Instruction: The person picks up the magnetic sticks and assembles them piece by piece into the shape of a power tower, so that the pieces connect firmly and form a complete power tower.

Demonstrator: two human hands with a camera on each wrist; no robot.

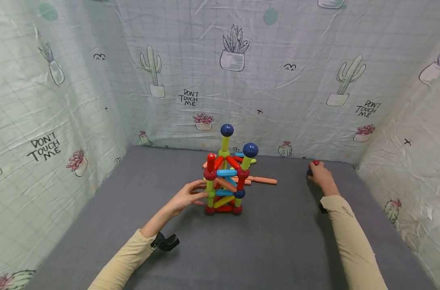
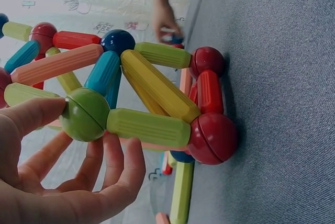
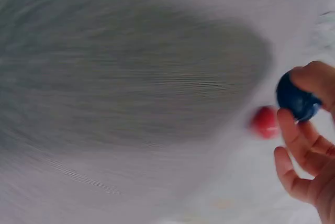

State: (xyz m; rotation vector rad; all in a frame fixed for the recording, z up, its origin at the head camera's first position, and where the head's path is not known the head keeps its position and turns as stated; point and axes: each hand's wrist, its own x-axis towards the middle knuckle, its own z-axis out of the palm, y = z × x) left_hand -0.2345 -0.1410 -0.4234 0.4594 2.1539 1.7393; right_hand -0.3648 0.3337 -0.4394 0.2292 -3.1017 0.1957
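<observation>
A tower of ribbed rods and glossy balls stands upright on the grey surface. Two blue balls top its upright rods, and a red rod rises from its front left corner. My left hand is at the tower's left side, with thumb and fingers round a green ball at mid height. Far to the right, my right hand pinches a loose blue ball between thumb and fingers. Beside that ball is a red ball, blurred in the right wrist view.
Loose orange rods lie behind the tower to its right. More loose pieces there are partly hidden by it. A patterned cloth hangs along the back and both sides of the grey surface.
</observation>
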